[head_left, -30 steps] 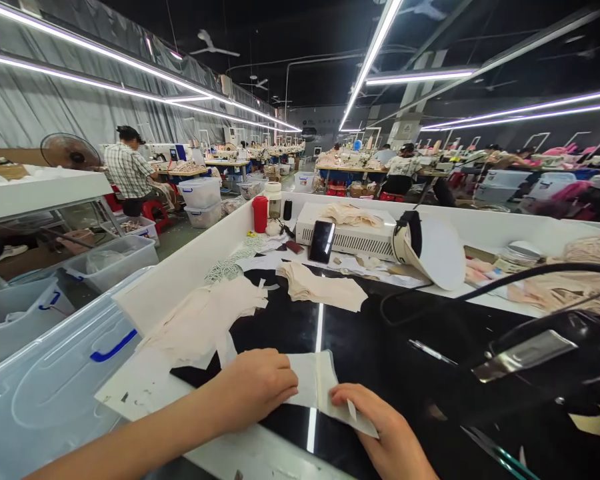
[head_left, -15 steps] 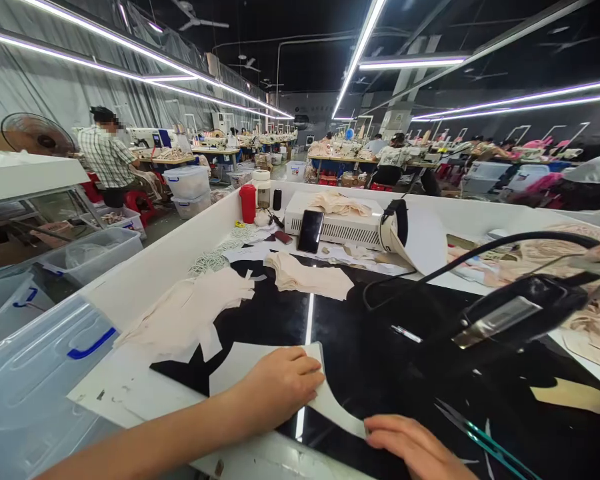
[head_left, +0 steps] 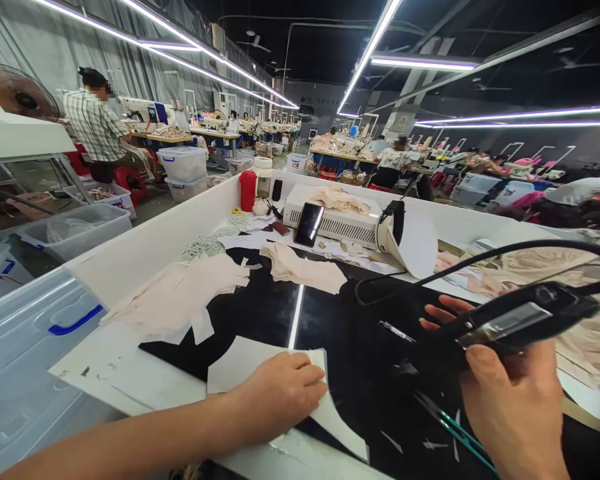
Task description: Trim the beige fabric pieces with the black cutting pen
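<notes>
My left hand (head_left: 286,393) presses down on a white pattern piece (head_left: 235,373) at the table's front edge, fingers together near its right side. The piece has a curved edge running down to a point at the lower right. My right hand (head_left: 515,393) is raised around a black corded electric tool (head_left: 525,317) with a metal plate, like a hand clipper. Its fingers are spread behind the tool, with the thumb on the near side. Whether the palm touches the tool is hidden. Teal-handled snips or tweezers (head_left: 455,430) lie beside this hand.
Stacked beige fabric pieces (head_left: 305,268) and a larger beige pile (head_left: 175,293) lie behind my left hand. A pen (head_left: 397,331) rests on the black surface (head_left: 340,320). A phone (head_left: 309,224) leans against a white box (head_left: 350,230). A lidded plastic bin (head_left: 25,373) stands left.
My right hand has left the pattern piece's lower right tip and risen rightward to the black tool. My left hand stays on the piece. The view has shifted slightly.
</notes>
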